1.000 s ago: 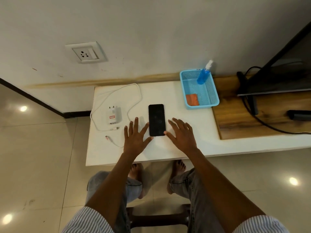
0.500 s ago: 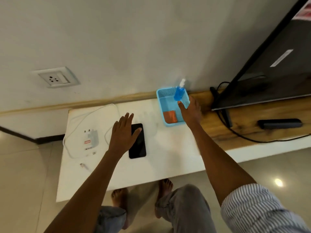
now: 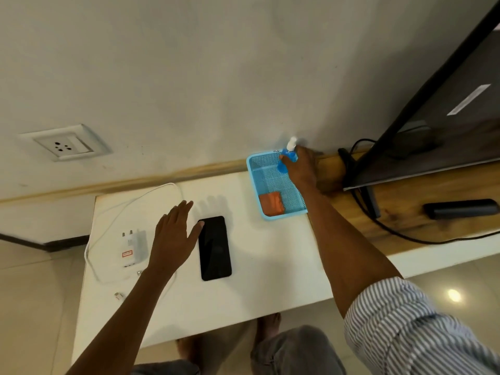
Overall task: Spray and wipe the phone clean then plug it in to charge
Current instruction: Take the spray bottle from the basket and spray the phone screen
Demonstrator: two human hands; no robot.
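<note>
Blue plastic under my right hand (image 3: 300, 166): the fingers are curled round the spray bottle (image 3: 287, 158), which stands at the far end of the blue mesh basket (image 3: 273, 215), its white nozzle poking up past my knuckles. My left hand (image 3: 173, 236) hangs flat above the table, fingers straight and loosely spread, holding nothing, thumb tip over the near-left edge of the phone (image 3: 215, 247); I can't tell if it touches.

Moving out, I see a white tabletop (image 3: 270, 266) pushed against a pale wall, with glossy beige floor tiles on both sides. A wall socket (image 3: 66, 146) sits to the upper left. Right of the white top runs a wooden shelf (image 3: 405, 212) carrying a large dark screen (image 3: 446, 117), black cables and a dark bar-shaped device (image 3: 461, 208).

On the table, a white charger (image 3: 131, 249) lies on its side left of my left hand, its white cable (image 3: 135, 201) looping round it. An orange cloth (image 3: 272, 203) lies folded at the basket's near end.

Phone itself: black, glossy, screen dark, lying flat between charger and basket, apart from both.
</note>
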